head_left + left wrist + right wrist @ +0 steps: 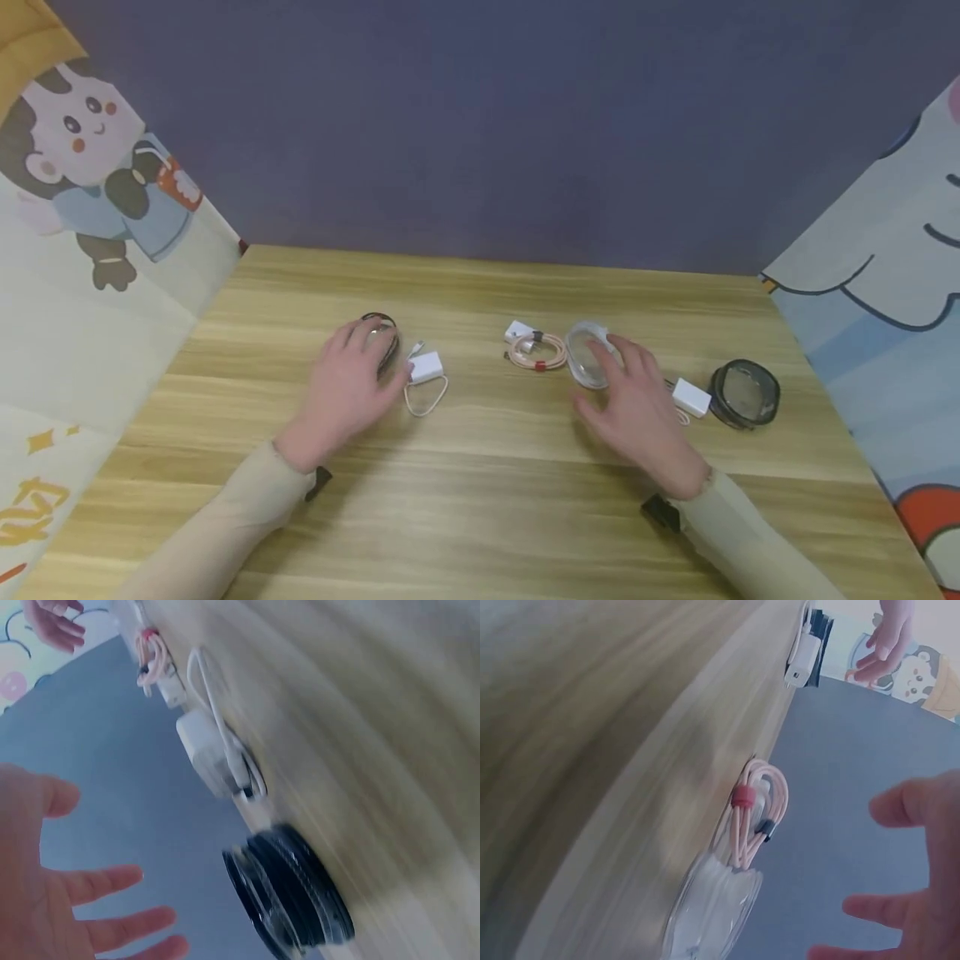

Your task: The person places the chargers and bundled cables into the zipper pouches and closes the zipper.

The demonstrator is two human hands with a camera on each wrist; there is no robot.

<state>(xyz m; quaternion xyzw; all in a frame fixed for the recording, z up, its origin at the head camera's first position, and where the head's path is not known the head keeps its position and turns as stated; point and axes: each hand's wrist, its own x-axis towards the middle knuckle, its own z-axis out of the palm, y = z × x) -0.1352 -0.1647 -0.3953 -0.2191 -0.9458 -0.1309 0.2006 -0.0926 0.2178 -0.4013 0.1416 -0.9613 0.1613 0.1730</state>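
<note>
My left hand (343,390) hovers palm down, fingers spread, over a dark round case (390,354) that it partly covers in the head view. The left wrist view shows a gap between those fingers and the case (292,889). Right of that hand lies a white charger (427,367) with a thin white cable. My right hand (639,407), fingers apart, is above a clear round case (579,354) with something white coiled inside. In the right wrist view its fingers stand off from the case (711,911). Neither hand holds anything.
Left of the clear case, a coiled pink cable (781,791) with a red tie lies against a white charger (517,332). Right of my right hand are another white charger (691,398) with cable and a second dark case (745,394). A dark panel (480,133) stands behind the wooden table (480,517).
</note>
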